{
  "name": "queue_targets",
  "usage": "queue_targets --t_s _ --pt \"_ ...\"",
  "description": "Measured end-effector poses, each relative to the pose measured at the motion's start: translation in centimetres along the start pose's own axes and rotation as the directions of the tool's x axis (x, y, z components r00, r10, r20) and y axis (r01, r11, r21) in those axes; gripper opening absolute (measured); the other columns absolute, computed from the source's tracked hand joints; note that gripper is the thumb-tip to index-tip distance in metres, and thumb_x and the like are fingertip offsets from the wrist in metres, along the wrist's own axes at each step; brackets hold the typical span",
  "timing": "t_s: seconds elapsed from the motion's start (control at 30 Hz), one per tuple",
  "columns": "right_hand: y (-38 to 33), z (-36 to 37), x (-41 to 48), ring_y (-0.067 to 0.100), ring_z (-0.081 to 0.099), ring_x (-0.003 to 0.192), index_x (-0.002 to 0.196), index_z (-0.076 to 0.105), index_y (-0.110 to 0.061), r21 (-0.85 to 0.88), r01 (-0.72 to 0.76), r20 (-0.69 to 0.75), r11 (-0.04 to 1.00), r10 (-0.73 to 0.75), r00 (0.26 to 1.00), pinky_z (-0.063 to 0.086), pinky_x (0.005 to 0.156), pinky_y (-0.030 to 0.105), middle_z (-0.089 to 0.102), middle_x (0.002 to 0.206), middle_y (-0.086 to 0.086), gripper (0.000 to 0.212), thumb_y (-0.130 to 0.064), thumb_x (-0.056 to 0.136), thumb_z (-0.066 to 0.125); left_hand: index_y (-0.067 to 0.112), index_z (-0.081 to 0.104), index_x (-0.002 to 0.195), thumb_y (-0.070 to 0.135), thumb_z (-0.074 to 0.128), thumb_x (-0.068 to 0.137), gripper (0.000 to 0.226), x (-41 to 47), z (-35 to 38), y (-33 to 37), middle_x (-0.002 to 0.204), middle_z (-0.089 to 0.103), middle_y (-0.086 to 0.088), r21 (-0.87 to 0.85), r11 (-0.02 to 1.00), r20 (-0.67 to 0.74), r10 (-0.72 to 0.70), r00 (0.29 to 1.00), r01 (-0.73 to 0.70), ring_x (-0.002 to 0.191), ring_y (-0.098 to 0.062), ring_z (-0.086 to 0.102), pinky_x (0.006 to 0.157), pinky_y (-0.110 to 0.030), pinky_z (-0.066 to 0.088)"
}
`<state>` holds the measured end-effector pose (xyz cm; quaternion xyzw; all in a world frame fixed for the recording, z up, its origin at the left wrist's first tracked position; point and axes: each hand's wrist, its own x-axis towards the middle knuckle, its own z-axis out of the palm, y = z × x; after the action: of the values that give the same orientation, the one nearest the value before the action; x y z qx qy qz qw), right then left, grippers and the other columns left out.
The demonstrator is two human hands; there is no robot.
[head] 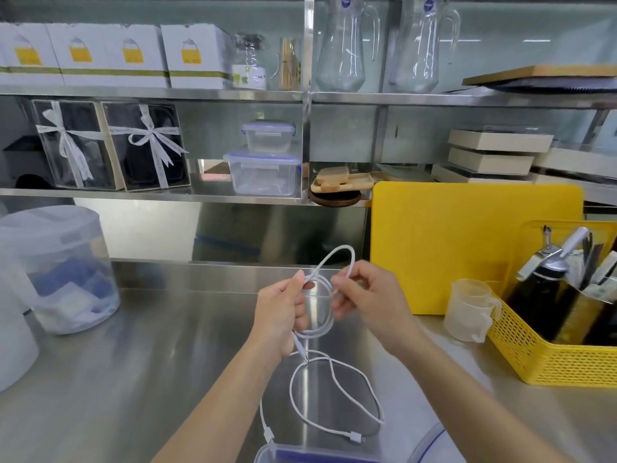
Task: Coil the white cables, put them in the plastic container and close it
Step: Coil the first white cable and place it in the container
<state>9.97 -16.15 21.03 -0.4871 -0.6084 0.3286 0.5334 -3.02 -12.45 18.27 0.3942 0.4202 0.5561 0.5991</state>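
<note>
Two bare hands met above the steel counter (150, 362) in the head view — the left hand (283, 315) clamped on a half-wound white cable (320, 315), the right hand (367, 295) pinching its upper loop. Loose cable (337, 396) trailed on the counter below. At the bottom edge sat the plastic container (300, 454) — blue-rimmed.

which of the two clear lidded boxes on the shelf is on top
The smaller box is on top. It sits on the lid of the larger, wider box, which stands on the shelf itself.
</note>
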Motion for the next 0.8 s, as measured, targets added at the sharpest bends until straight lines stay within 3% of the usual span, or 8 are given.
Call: queue_targets --t_s 0.1,0.23,0.33,0.43,0.5,0.6,0.7,0.8 --pt "2.8 1.1 -0.8 0.009 0.050 0.057 0.070 0.052 -0.027 -0.211 -0.019 -0.052 0.977 0.008 0.999 0.040 0.057 0.022 0.056 0.059 -0.010 0.021 -0.014 0.083 0.064 0.003 0.063 0.075 0.021 0.051 0.095 0.029 0.0 -0.4 -0.1 0.046 0.030 0.004 -0.016 0.999 0.000 -0.033 0.999 0.033 0.036 -0.005 0.024 0.032 -0.016 0.022" --pt "3.6 1.8 -1.0 0.014 0.059 0.080 0.090 0.048 -0.022 -0.040 -0.042 0.009 0.998 0.043 0.999 0.047 0.068 0.023 0.057 0.084 -0.003 0.027 -0.012 0.070 0.061 0.006 0.060 0.072 0.021 0.051 0.095 0.029 -0.6 -0.1 -0.5 0.043 0.033 0.006 -0.092 0.988 0.085 -0.114 0.990 0.122 0.035 -0.004 0.025 0.031 -0.015 0.023" --pt "3.7 2.3 -1.2 0.005 0.060 0.061 0.091 0.051 -0.025 0.130 -0.062 0.115 0.990 0.048 0.992 0.048 0.055 0.013 0.061 0.069 -0.007 0.028 -0.003 0.074 0.054 0.008 0.056 0.068 0.022 0.049 0.095 0.031 -0.9 0.5 -0.3 0.041 0.033 0.006 -0.129 0.980 0.145 -0.130 0.981 0.149 0.033 -0.004 0.025 0.030 -0.014 0.023" --pt "4.6 2.3 -1.8 0.007 0.045 0.049 0.082 0.057 -0.015 0.060 -0.085 0.068 0.995 0.080 0.994 0.037 0.044 0.012 0.052 0.057 -0.006 0.007 -0.019 0.087 0.059 0.005 0.061 0.072 0.021 0.050 0.095 0.031 -0.3 0.2 0.8 0.040 0.033 0.007 -0.072 0.995 0.096 -0.055 0.994 0.062 0.032 -0.003 0.026 0.030 -0.014 0.023" --pt "5.3 1.5 -2.3 0.001 0.046 0.049 0.075 0.061 -0.014 -0.007 -0.054 0.127 0.998 0.055 0.990 0.036 0.046 0.010 0.055 0.052 -0.011 0.021 -0.034 0.083 0.061 0.004 0.060 0.070 0.021 0.050 0.095 0.032 0.4 -0.9 1.7 0.039 0.033 0.008 -0.096 0.995 0.031 -0.034 0.999 0.037 0.031 -0.003 0.026 0.030 -0.014 0.023" --pt "5.8 -0.5 -2.8 0.001 0.041 0.041 0.076 0.064 -0.003 -0.055 -0.083 0.201 0.995 0.092 0.975 0.032 0.042 0.009 0.049 0.043 -0.011 0.023 -0.022 0.087 0.058 0.004 0.059 0.068 0.021 0.051 0.095 0.032 1.6 -3.1 3.2 0.040 0.033 0.006 -0.178 0.984 -0.080 -0.042 0.996 0.027 0.029 -0.003 0.026 0.029 -0.014 0.024" --pt "6.4 -2.4 -2.7 0.004 0.034 0.039 0.082 0.062 0.006 -0.096 -0.194 0.200 0.976 0.210 0.957 0.028 0.038 0.011 0.042 0.046 -0.004 0.030 -0.021 0.090 0.054 0.006 0.059 0.069 0.021 0.052 0.094 0.030 2.0 -4.3 3.4 0.038 0.033 0.007 -0.145 0.989 -0.109 -0.028 0.994 0.012 0.030 -0.003 0.025 0.029 -0.015 0.025" --pt "5.6 -2.0 -2.0 0.011 0.045 0.048 0.091 0.062 0.000 -0.064 -0.203 0.232 0.977 0.212 0.949 0.037 0.044 0.014 0.053 0.056 0.002 0.029 -0.026 0.092 0.050 0.011 0.049 0.064 0.018 0.050 0.095 0.032 1.4 -2.6 1.7 0.039 0.029 0.008 -0.077 0.996 -0.030 -0.040 0.999 0.038 0.030 -0.003 0.022 0.029 -0.014 0.021"
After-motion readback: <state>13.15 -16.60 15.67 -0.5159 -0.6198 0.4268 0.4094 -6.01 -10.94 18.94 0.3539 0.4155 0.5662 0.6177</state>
